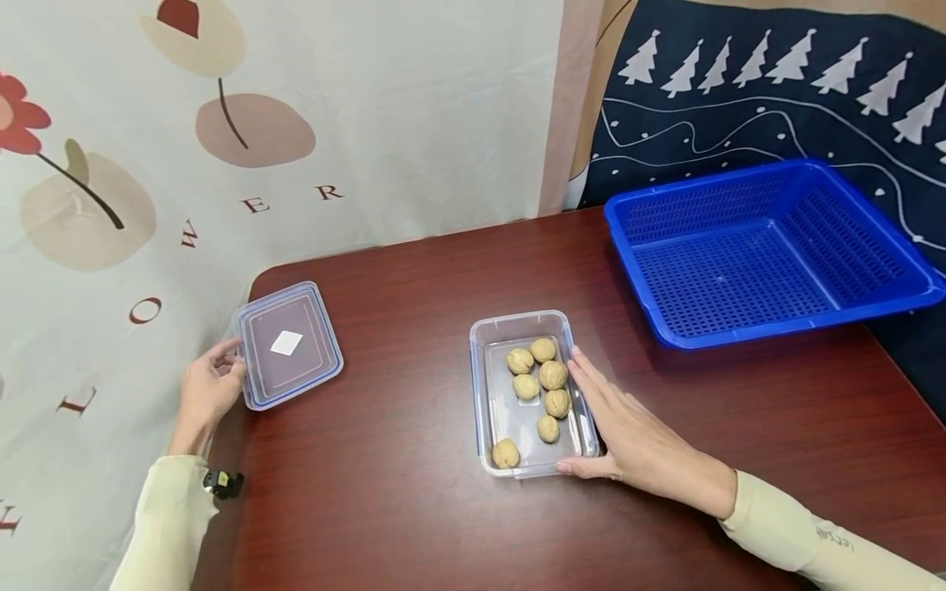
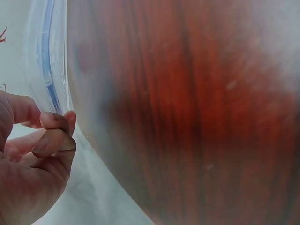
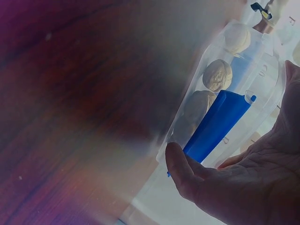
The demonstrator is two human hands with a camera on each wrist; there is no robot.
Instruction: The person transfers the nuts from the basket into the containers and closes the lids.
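In the head view a clear plastic food box [image 1: 502, 423] stands on the table with several walnuts [image 1: 553, 376] in it. My right hand [image 1: 631, 435] lies at its near right corner, fingers fairly straight along the right wall and thumb at the near rim. The right wrist view shows walnuts [image 3: 218, 75] through the box wall and a blue latch flap [image 3: 218, 124] beside my fingers. At the table's left edge lies the clear lid [image 1: 310, 349], edged in blue with a white diamond label. My left hand [image 1: 210, 390] pinches its left edge between thumb and fingertips.
A blue perforated plastic basket [image 1: 739, 324] stands at the back right of the dark red wooden table [image 1: 399, 492]. Behind the table hang a white printed curtain [image 1: 443, 123] and a dark cloth with white trees [image 1: 709, 123].
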